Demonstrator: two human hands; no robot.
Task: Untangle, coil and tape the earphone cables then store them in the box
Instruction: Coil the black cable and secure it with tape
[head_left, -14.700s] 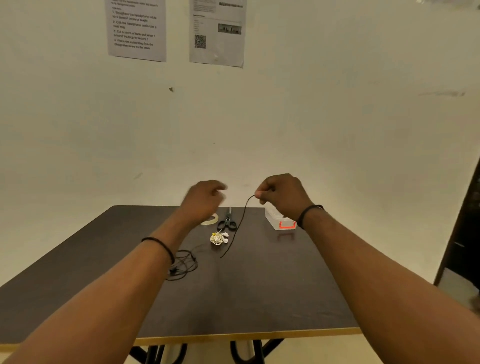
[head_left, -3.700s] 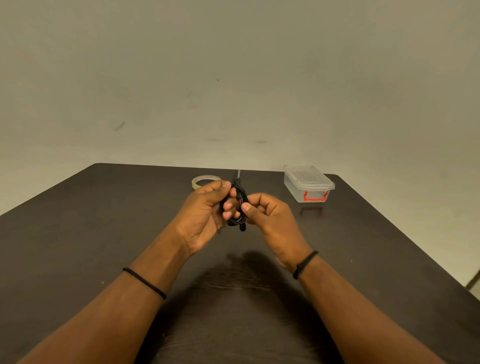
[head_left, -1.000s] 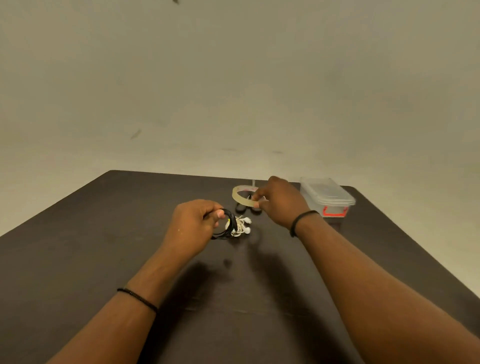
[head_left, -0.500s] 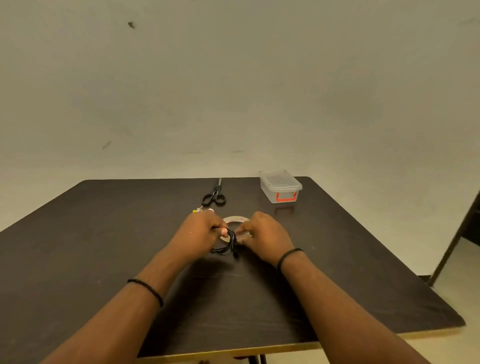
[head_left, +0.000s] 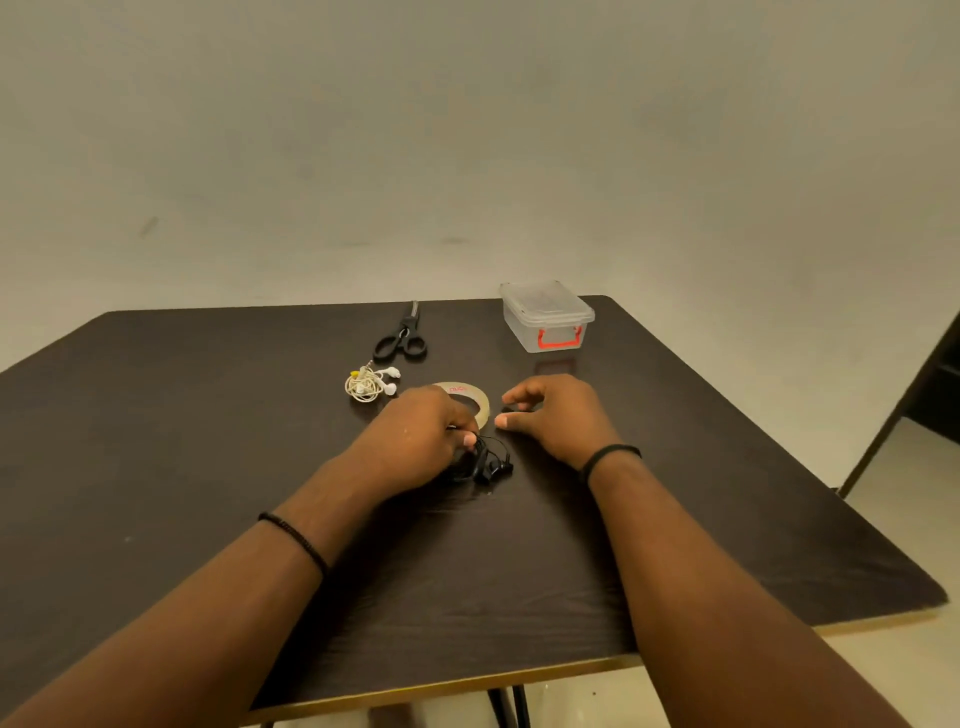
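One dark table (head_left: 156, 441), two earphone sets, one each of scissors, tape roll, box. White earphones (head_left: 368, 383) coiled left of centre; scissors (head_left: 401, 338) behind them near far edge. Left hand (head_left: 421, 441) knuckles-up, fingers curled, gripping the black earphones (head_left: 485, 462) down on the table. Tape roll (head_left: 467, 400) flat, just behind that hand. Right hand (head_left: 556, 418) hovers beside the roll, fingers loosely curled, holding nothing. Lidded clear box (head_left: 545, 317) at far right corner. Bare tabletop along left side and near edge.
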